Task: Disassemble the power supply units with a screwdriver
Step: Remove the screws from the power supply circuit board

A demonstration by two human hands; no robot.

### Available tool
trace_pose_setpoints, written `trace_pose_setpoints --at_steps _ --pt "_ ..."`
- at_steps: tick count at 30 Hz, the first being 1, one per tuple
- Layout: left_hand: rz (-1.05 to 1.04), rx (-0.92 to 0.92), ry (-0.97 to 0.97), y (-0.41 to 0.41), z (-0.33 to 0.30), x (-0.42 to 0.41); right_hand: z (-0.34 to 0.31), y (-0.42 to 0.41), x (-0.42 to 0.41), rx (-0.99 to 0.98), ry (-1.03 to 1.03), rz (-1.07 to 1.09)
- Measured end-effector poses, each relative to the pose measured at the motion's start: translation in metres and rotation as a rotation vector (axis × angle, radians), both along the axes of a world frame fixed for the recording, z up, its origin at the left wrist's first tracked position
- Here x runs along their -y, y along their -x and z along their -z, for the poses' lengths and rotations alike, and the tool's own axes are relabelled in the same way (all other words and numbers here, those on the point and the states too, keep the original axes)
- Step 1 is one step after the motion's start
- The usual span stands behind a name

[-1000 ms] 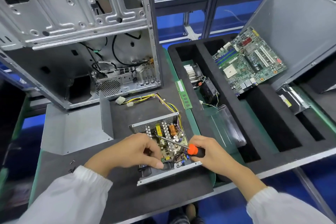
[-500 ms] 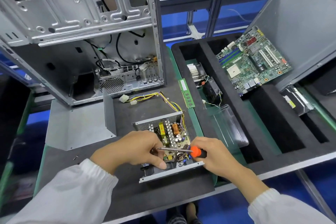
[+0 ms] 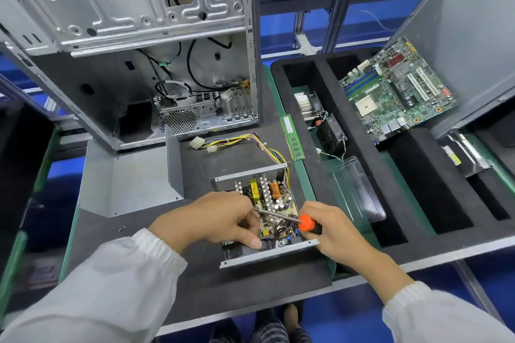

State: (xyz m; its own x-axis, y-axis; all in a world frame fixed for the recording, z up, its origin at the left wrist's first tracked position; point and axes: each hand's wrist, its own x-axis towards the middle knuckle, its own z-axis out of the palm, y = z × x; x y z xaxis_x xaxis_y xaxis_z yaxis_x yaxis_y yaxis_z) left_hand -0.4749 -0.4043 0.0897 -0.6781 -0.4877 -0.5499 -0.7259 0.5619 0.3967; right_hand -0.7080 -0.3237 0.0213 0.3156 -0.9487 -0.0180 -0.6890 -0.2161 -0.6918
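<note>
Head cam had the opened power supply unit (image 3: 264, 203) sitting on the dark mat of the bench (image 3: 200, 281), near the front edge, lid off so the circuit board with its copper coil and heatsinks was all on show. Its bundle of yellow and black wires (image 3: 250, 142) ran out the back right corner and lay on the mat toward the computer case.

Left hand (image 3: 211, 220) rested on the left side of the unit, fingers curled over the board and the thumb pressed on the black part at the front wall. Whether that grip actually pinched anything under the fingers, I couldn't tell. Right hand (image 3: 331, 231) was on the right side, grip closed round the orange and black handle of the screwdriver (image 3: 289, 218). The shaft lay almost flat across the board, pointing left, with the tip right up at the left hand's fingers.

Just left of the unit lay a bent grey metal cover (image 3: 131, 178), and a couple of small screws (image 3: 122, 228) sat on the mat near it. Behind all that stood the stripped computer case (image 3: 139, 36), open side facing the camera. A green RAM stick (image 3: 292, 138) lay by the mat's right edge. Further right was a black foam tray (image 3: 418, 175) with a cooler fan (image 3: 320, 117) in one slot and a motherboard (image 3: 395, 92) propped across the next ones.
</note>
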Motion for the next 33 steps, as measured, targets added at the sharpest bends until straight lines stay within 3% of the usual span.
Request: trace_pose_setpoints --at_steps 3,9,13,17,23,30,33 --pt "0.031 -0.004 -0.015 0.001 -0.003 0.001 -0.012 0.0 0.007 0.019 0.044 0.042" --pt "0.085 -0.029 -0.064 0.001 -0.003 0.005 -0.037 0.006 0.028 -0.188 0.059 -0.078" --pt "0.047 -0.188 -0.197 -0.004 -0.006 0.006 -0.047 0.005 0.028 -0.209 0.049 -0.092" --pt "-0.109 -0.409 -0.357 -0.016 -0.02 0.003 -0.065 0.002 0.031 -0.052 0.001 -0.054" --pt "-0.336 -0.601 -0.427 -0.068 -0.056 0.0 -0.092 -0.03 0.034 0.245 0.014 0.016" --pt "-0.583 -0.607 -0.284 -0.165 -0.055 -0.02 -0.097 -0.113 0.047 0.127 0.152 -0.121" --pt "-0.726 -0.627 -0.207 -0.195 -0.044 -0.03 -0.091 -0.146 0.05 0.089 0.133 -0.083"
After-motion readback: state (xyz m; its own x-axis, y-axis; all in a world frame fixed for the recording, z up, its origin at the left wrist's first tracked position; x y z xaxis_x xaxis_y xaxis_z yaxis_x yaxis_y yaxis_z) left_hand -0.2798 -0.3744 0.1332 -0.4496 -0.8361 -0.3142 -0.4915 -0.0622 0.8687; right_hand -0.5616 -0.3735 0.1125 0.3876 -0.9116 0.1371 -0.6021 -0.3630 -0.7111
